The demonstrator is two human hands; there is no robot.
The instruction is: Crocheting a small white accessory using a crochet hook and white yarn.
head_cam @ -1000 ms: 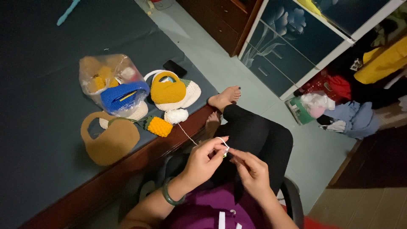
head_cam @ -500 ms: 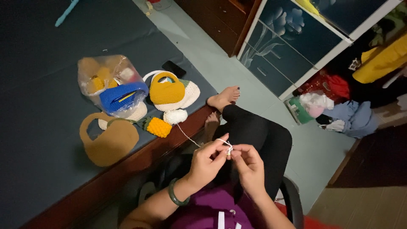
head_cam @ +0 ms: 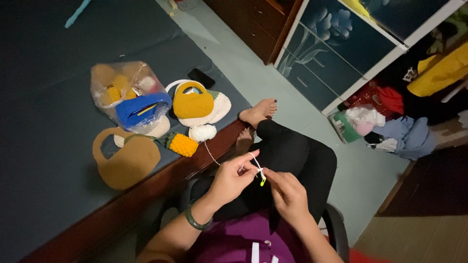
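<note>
Your left hand pinches a thin white yarn (trailing left to a fuzzy ball); your right hand has its grip closed on a small yellow-green hook; crocheted yellow bag and tan bag lie on the dark mattress, pale floor beyond.

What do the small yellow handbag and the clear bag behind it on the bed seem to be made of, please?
The yellow handbag looks crocheted from matte yarn: its surface shows a bumpy stitched texture. The clear bag seems to be thin glossy plastic film, crinkled, with its contents showing through.
</note>
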